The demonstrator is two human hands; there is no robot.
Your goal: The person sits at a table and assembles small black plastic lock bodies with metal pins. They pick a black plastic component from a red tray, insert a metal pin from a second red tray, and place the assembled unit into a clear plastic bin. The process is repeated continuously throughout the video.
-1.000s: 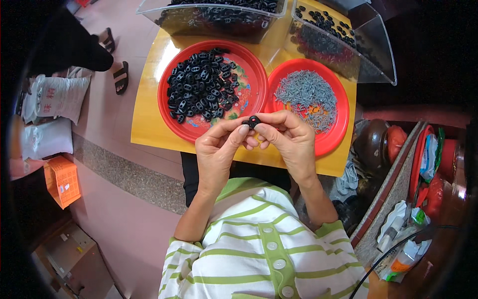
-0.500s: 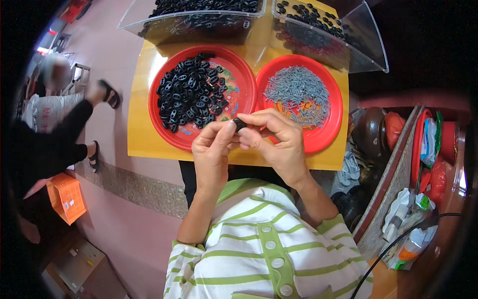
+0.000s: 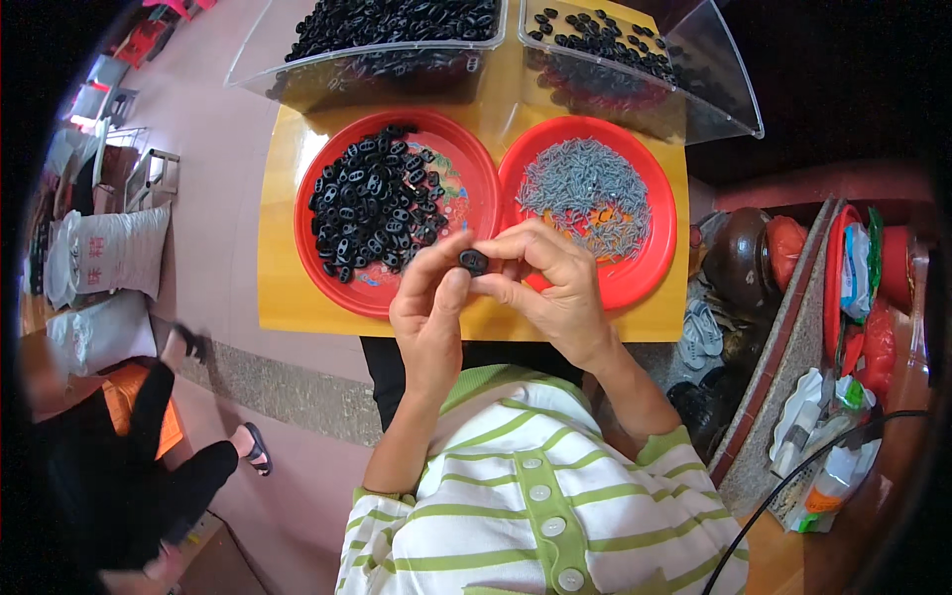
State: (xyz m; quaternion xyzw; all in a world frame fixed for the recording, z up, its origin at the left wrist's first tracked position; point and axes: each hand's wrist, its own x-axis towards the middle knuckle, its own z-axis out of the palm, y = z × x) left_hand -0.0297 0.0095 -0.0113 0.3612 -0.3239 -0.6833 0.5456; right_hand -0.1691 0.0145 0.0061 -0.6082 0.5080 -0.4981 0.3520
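Observation:
Between my two hands, in front of the plates, is a small black oval plastic piece (image 3: 473, 262) with holes in it. My left hand (image 3: 433, 302) pinches its left side with thumb and fingers. The thumb and forefinger of my right hand (image 3: 557, 288) grip it from the right. Behind my left hand lies a red plate (image 3: 480, 169) heaped with similar black two-holed pieces (image 3: 372, 203). A second red plate (image 3: 662, 198), behind my right hand, holds a pile of small grey metal screws or pins (image 3: 585, 183).
Two clear plastic bins, the left bin (image 3: 397, 55) and the right bin (image 3: 714, 74), hold more black pieces at the table's far edge. The yellow table top (image 3: 297, 307) lies underneath. A person in dark clothes (image 3: 129, 466) walks at the left, near white sacks (image 3: 119, 253). A dark cable (image 3: 793, 476) runs at the right.
The black piece has turned so its face with holes shows, and my left fingers have opened slightly around it. The person at the left has moved nearer. The view has shifted slightly.

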